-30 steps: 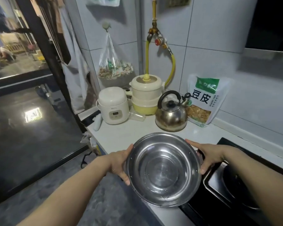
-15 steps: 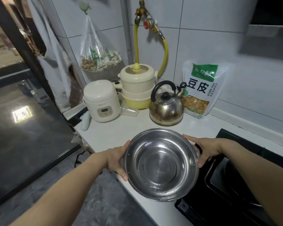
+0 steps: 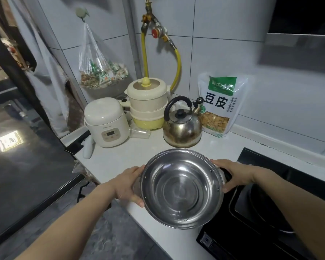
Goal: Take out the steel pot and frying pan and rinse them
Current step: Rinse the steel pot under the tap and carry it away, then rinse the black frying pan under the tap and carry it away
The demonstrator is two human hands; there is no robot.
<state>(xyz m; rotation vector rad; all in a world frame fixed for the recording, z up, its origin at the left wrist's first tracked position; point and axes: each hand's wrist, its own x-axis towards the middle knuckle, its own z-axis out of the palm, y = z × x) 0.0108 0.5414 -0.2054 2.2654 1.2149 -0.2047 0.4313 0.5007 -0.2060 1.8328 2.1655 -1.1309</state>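
Countertop (image 3: 120, 160): bag (image 3: 219, 102) marked "豆皮"

Both bare forearms reach forward from the bottom of the view, converging toward the middle. The left hand (image 3: 129, 182) is turned palm inward, thumb up along the rim of the steel pot (image 3: 180, 188), fingers curled under its near left side in a firm grip. The right hand (image 3: 233, 174) mirrors it on the far right side, thumb lying along the rim, fingers wrapped down around the pot's dark handle. The wrists are roughly straight, the right arm crossing in from the lower right corner.
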